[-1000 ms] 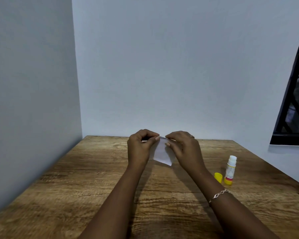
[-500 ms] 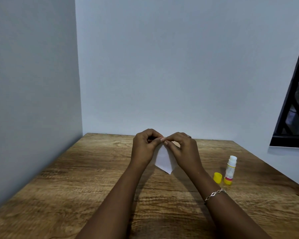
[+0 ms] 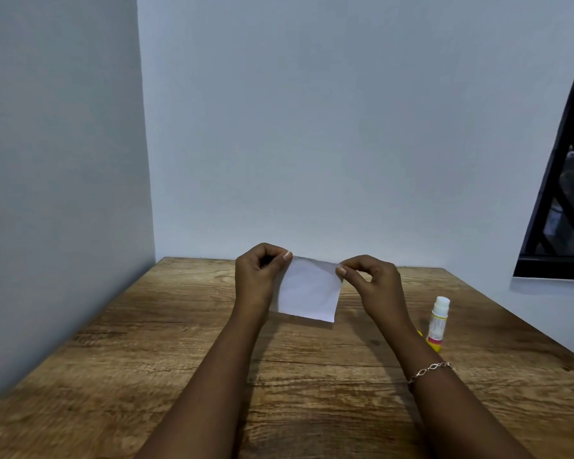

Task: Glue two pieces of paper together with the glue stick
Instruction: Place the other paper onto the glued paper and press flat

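Paper (image 3: pixel 307 291): white sheet held up above the table (image 3: pixel 166 352), toward its far edge; top corners pinched, lower edge hanging free. Whether it is one sheet or two already joined cannot be told.
Left hand (image 3: pixel 257 276): grip pressed together on the top left corner.
Right hand (image 3: pixel 371 286): grip pressed together on the top right corner.
Glue stick (image 3: pixel 438 321): upright and uncapped near the right edge of the table, just beside the right forearm; a yellow piece, probably its cap, is mostly hidden behind that arm.
Risk, tearing: pulling the corners apart could rip the sheet or split a fresh bond.
Risk, misalignment: with no backing, layers could slide askew.
Risk, knock-over: drawing back the right arm could topple the stick.
Risk, drying: exposed glue could harden.
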Motion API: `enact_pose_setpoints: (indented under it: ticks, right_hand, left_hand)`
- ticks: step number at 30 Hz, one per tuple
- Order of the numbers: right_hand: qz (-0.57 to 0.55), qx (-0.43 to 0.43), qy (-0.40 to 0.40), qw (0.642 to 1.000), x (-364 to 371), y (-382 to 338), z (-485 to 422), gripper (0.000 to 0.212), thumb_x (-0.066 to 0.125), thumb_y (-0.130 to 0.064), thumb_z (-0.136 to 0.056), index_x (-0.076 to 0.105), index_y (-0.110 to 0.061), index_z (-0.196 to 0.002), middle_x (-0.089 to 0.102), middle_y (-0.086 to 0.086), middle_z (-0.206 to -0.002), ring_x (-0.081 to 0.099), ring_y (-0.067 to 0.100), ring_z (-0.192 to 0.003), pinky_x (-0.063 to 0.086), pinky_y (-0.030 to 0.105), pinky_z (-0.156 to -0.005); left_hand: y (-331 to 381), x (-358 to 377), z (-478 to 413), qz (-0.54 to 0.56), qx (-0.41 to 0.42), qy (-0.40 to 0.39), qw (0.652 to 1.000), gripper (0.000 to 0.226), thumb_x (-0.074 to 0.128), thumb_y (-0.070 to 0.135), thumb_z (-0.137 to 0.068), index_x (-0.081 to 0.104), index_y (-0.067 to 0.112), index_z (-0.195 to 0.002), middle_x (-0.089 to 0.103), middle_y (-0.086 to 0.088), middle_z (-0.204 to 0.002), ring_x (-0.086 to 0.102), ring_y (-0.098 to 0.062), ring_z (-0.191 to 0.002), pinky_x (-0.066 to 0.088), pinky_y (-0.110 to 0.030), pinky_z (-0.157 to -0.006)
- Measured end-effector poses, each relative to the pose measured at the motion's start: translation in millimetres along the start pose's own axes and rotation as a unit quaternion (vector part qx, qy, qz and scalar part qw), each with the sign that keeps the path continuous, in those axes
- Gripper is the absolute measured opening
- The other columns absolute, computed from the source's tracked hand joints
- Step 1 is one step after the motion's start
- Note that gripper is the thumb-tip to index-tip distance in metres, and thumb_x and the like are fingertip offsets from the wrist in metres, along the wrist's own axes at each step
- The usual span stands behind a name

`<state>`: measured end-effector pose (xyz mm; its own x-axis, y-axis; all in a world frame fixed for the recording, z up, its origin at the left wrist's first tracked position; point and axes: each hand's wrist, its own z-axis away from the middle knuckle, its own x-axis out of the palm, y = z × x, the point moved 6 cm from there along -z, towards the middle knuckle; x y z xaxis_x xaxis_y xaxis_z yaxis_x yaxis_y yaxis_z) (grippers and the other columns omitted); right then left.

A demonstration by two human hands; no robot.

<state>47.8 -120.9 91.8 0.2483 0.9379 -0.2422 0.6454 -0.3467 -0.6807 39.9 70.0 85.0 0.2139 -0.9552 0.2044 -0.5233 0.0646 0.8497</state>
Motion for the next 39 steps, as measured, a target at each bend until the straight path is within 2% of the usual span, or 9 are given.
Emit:
enact_pose_setpoints:
  ticks: [6,10,13,16,18,21,28,33,39]
  right_hand:
    - [-0.109,0.06,-0.008,0.992,1,10,2,0.011,0.064,-0.001,-0.078,0.065,-0.007,-0.068,0.064,0.004,-0.068,0.059,0.012,-0.069,0.047,0.022,-0.068]
    - [-0.102,0.056,0.01,0.993,1,9,2,0.019,0.064,0.0,-0.078,0.064,-0.013,-0.064,0.063,0.003,-0.066,0.057,0.009,-0.065,0.045,0.019,-0.065]
    - [-0.077,0.039,0.027,0.996,0,6,2,0.014,0.065,-0.001,-0.077,0.064,-0.011,-0.067,0.064,0.003,-0.067,0.058,0.012,-0.069,0.045,0.015,-0.065]
    - [-0.039,0.011,0.025,0.999,3,1,5,0.009,0.066,-0.002,-0.076,0.065,-0.009,-0.07,0.064,0.002,-0.069,0.06,0.011,-0.071,0.043,0.011,-0.064]
    - [-0.023,-0.007,0.017,1.0,7,-3,7,0.006,0.067,-0.002,-0.076,0.067,-0.007,-0.072,0.065,0.002,-0.07,0.06,0.01,-0.073,0.043,0.011,-0.064]
    - [-0.005,-0.035,0.001,0.999,13,-9,9,0.006,0.066,0.001,-0.075,0.068,-0.005,-0.074,0.064,-0.001,-0.07,0.06,0.006,-0.074,0.042,0.007,-0.066]
    - [0.011,-0.061,-0.021,0.998,18,-12,11,0.007,0.065,0.002,-0.076,0.069,-0.004,-0.078,0.065,0.004,-0.075,0.06,0.012,-0.076,0.043,0.01,-0.068]
    - [-0.012,-0.025,-0.051,0.998,22,-6,8,0.007,0.066,0.001,-0.075,0.07,-0.004,-0.076,0.067,0.006,-0.075,0.061,0.01,-0.075,0.043,0.014,-0.069]
    - [-0.01,0.024,-0.053,0.998,16,8,6,0.003,0.068,0.0,-0.074,0.07,0.0,-0.076,0.066,0.008,-0.075,0.06,0.013,-0.075,0.043,0.012,-0.068]
  left_hand:
    - [-8,2,1,0.056,-0.04,0.012,0.998,0.019,0.062,0.0,-0.082,0.059,0.01,-0.066,0.056,-0.003,-0.067,0.052,-0.012,-0.066,0.045,-0.023,-0.065]
    - [-7,2,0,0.047,-0.036,0.012,0.998,0.018,0.062,-0.001,-0.082,0.061,0.009,-0.067,0.058,-0.004,-0.068,0.054,-0.013,-0.068,0.046,-0.025,-0.067]
    - [16,3,5,-0.132,0.117,0.019,0.984,0.003,0.066,0.004,-0.079,0.067,0.007,-0.079,0.064,-0.002,-0.079,0.059,-0.011,-0.077,0.046,-0.021,-0.072]
    - [37,23,18,-0.316,0.28,-0.015,0.906,0.012,0.067,0.008,-0.077,0.069,0.002,-0.088,0.068,-0.01,-0.089,0.062,-0.019,-0.085,0.046,-0.027,-0.076]
    - [40,36,25,-0.351,0.306,-0.046,0.884,0.014,0.065,0.01,-0.077,0.07,0.001,-0.088,0.068,-0.013,-0.087,0.063,-0.025,-0.085,0.044,-0.032,-0.078]
    - [38,45,29,-0.361,0.314,-0.084,0.874,0.012,0.063,0.011,-0.08,0.069,0.002,-0.084,0.067,-0.012,-0.084,0.062,-0.026,-0.082,0.042,-0.031,-0.077]
    - [33,49,26,-0.362,0.304,-0.113,0.874,0.008,0.062,0.004,-0.08,0.063,-0.001,-0.074,0.062,-0.013,-0.075,0.056,-0.025,-0.073,0.032,-0.026,-0.07]
    - [36,42,24,-0.306,0.283,-0.09,0.905,0.008,0.057,0.0,-0.08,0.061,-0.002,-0.073,0.062,-0.013,-0.074,0.054,-0.02,-0.069,0.041,-0.031,-0.064]
    - [32,29,15,-0.224,0.229,-0.053,0.946,0.008,0.058,-0.004,-0.081,0.061,0.0,-0.074,0.058,0.001,-0.073,0.052,-0.004,-0.07,0.038,-0.009,-0.065]
